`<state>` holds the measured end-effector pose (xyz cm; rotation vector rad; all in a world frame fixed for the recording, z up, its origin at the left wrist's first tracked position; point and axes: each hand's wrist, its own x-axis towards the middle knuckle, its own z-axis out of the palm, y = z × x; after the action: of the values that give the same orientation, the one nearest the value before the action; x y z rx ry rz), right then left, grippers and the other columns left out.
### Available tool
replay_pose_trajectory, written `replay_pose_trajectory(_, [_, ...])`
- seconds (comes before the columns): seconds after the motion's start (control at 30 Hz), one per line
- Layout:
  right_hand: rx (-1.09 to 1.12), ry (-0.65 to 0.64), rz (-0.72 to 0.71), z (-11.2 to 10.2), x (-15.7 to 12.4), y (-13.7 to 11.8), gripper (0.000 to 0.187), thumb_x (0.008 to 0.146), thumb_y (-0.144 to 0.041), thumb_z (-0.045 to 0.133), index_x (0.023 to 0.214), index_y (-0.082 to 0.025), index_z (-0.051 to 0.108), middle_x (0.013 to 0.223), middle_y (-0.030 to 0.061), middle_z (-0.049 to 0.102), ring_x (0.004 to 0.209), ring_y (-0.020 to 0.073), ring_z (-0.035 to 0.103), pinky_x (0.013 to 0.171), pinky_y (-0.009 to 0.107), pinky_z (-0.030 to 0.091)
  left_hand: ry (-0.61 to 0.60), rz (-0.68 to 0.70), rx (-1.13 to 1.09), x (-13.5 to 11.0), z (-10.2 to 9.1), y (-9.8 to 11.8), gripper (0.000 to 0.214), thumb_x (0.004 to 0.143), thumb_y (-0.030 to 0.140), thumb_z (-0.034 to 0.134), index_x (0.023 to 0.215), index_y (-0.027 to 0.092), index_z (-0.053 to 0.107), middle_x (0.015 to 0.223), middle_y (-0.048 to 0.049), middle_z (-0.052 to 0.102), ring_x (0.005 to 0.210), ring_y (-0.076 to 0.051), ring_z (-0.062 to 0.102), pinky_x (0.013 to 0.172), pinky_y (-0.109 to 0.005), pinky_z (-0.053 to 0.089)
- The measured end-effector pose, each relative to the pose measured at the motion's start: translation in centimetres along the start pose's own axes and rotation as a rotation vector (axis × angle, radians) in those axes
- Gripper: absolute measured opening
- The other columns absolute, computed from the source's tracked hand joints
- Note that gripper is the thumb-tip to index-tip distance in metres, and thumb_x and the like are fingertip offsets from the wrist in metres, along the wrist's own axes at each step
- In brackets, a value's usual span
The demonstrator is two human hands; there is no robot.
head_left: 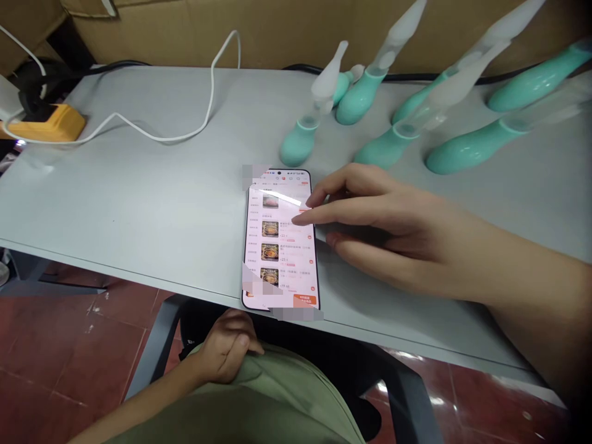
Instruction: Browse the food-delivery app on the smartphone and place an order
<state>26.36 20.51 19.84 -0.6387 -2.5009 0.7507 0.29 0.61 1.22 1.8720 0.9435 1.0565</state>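
Note:
A smartphone (280, 240) lies flat near the front edge of the grey table (152, 203), its screen lit with a list of food pictures. My right hand (383, 225) reaches in from the right, fingers stretched out, and a fingertip touches the right side of the screen. It holds nothing. My left hand (227, 346) rests below the table edge on my lap, on green cloth, fingers loosely curled with nothing visible in them.
Several teal squeeze bottles with translucent spoon tips (370, 86) stand and lie at the back right of the table. A white cable (185, 132) runs across the back left to a yellow power strip (49, 122). Cardboard boxes (277, 28) line the far side. Red floor tiles lie below.

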Motion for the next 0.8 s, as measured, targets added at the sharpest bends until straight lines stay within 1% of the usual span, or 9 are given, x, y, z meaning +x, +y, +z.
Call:
replay_pose_trajectory(0.07, [-0.010,0.000,0.007,-0.01,-0.01,0.04,0.050,0.090,-0.018,0.063,0.133,-0.043,0.071,0.124,0.0071,0.067,0.112,0.0310,0.068,0.091,0.056,0.061,-0.004,-0.004,0.034,0.01,0.07,-0.04,0.055,0.113,0.025,0.029,0.092,0.020,0.080,0.076,-0.0056,0.072,0.074,-0.018,0.067,0.077,-0.035,0.053])
replay_pose_trajectory(0.17, [-0.009,-0.006,0.031,-0.02,-0.01,0.00,0.051,0.091,-0.019,0.063,0.135,-0.045,0.070,0.125,0.0073,0.067,0.112,0.0316,0.067,0.086,0.055,0.061,0.004,-0.013,0.085,0.08,0.16,-0.08,0.054,0.113,0.025,0.030,0.091,0.021,0.079,0.075,-0.0055,0.074,0.073,-0.018,0.069,0.076,-0.035,0.055])
replay_pose_trajectory(0.27, [-0.001,-0.006,0.036,0.02,-0.02,-0.06,0.052,0.090,-0.020,0.064,0.136,-0.045,0.069,0.124,0.0076,0.067,0.111,0.0316,0.067,0.082,0.053,0.061,0.024,-0.010,0.137,0.23,0.21,-0.06,0.048,0.113,0.025,0.036,0.091,0.022,0.079,0.077,-0.0051,0.076,0.073,-0.018,0.071,0.075,-0.033,0.055])
replay_pose_trajectory(0.43, [0.029,0.002,0.055,0.14,-0.01,-0.13,0.051,0.089,-0.020,0.065,0.134,-0.043,0.071,0.124,0.0077,0.067,0.111,0.0318,0.067,0.081,0.053,0.062,0.018,0.001,0.157,0.40,0.29,-0.09,0.038,0.111,0.025,0.046,0.090,0.022,0.078,0.076,-0.0037,0.077,0.073,-0.017,0.073,0.075,-0.032,0.055])
replay_pose_trajectory(0.53, [0.035,0.007,0.075,0.10,0.02,-0.19,0.049,0.089,-0.021,0.066,0.133,-0.044,0.071,0.124,0.0075,0.067,0.110,0.0319,0.068,0.081,0.053,0.062,0.017,-0.005,0.130,0.30,0.45,-0.32,0.031,0.107,0.024,0.057,0.083,0.021,0.076,0.070,-0.0018,0.074,0.070,-0.017,0.071,0.074,-0.032,0.055])
replay_pose_trajectory(0.6, [0.032,0.009,0.078,0.04,0.04,-0.21,0.049,0.090,-0.022,0.066,0.133,-0.044,0.071,0.124,0.0073,0.067,0.110,0.0316,0.068,0.081,0.052,0.062,0.019,-0.001,0.116,0.19,0.59,-0.51,0.031,0.104,0.023,0.063,0.074,0.021,0.071,0.065,-0.0007,0.070,0.066,-0.016,0.068,0.070,-0.031,0.054])
replay_pose_trajectory(0.67, [0.033,0.006,0.073,0.01,0.04,-0.20,0.049,0.090,-0.022,0.066,0.133,-0.044,0.071,0.124,0.0072,0.067,0.110,0.0315,0.068,0.079,0.051,0.062,0.032,0.003,0.121,0.10,0.74,-0.63,0.032,0.101,0.022,0.068,0.069,0.020,0.068,0.063,0.0000,0.066,0.064,-0.015,0.067,0.068,-0.030,0.053])
replay_pose_trajectory(0.8, [0.030,0.015,0.050,0.04,0.00,-0.16,0.049,0.089,-0.021,0.066,0.133,-0.042,0.072,0.122,0.0073,0.068,0.110,0.0317,0.067,0.080,0.051,0.062,0.086,-0.005,0.135,0.08,1.03,-0.60,0.025,0.096,0.021,0.073,0.072,0.021,0.071,0.062,-0.0001,0.067,0.065,-0.017,0.070,0.067,-0.031,0.054])
